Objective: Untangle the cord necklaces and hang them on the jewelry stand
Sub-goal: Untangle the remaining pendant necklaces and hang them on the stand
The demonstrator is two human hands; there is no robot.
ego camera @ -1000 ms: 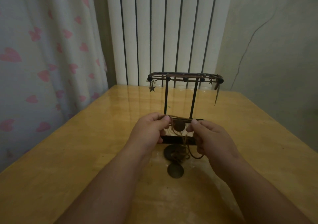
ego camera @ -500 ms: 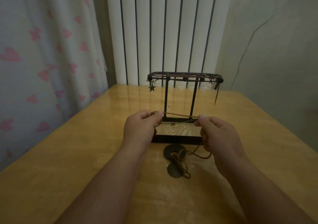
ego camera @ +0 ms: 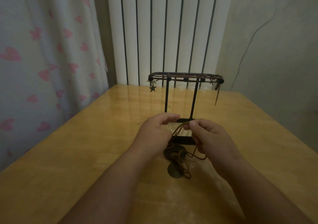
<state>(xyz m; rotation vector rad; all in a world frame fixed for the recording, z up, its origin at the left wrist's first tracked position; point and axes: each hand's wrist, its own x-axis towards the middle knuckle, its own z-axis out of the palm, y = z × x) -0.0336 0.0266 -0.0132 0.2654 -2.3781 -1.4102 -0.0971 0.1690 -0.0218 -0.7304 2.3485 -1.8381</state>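
Note:
A black metal jewelry stand (ego camera: 185, 77) rises at mid-table, with a star charm (ego camera: 152, 88) and a thin pendant (ego camera: 217, 94) hanging from its top rail. In front of its base (ego camera: 185, 139) lie two dark round pendants (ego camera: 174, 152) (ego camera: 174, 171) in a tangle of brown cord (ego camera: 178, 131). My right hand (ego camera: 212, 141) pinches the cord between thumb and forefinger above the base. Strands arc down from there to the pendants. My left hand (ego camera: 154, 132) hovers beside the cord with loosely curled fingers and nothing visible between thumb and forefinger.
The wooden table (ego camera: 72, 155) reaches back to a white ribbed radiator (ego camera: 165, 31). A curtain with pink hearts (ego camera: 44, 55) hangs along the left, and a plain wall (ego camera: 275, 51) stands on the right.
The cord was stretched taut between both hands. My left hand has since let it go, and the cord now droops from my right fingertips. The hands have moved closer together.

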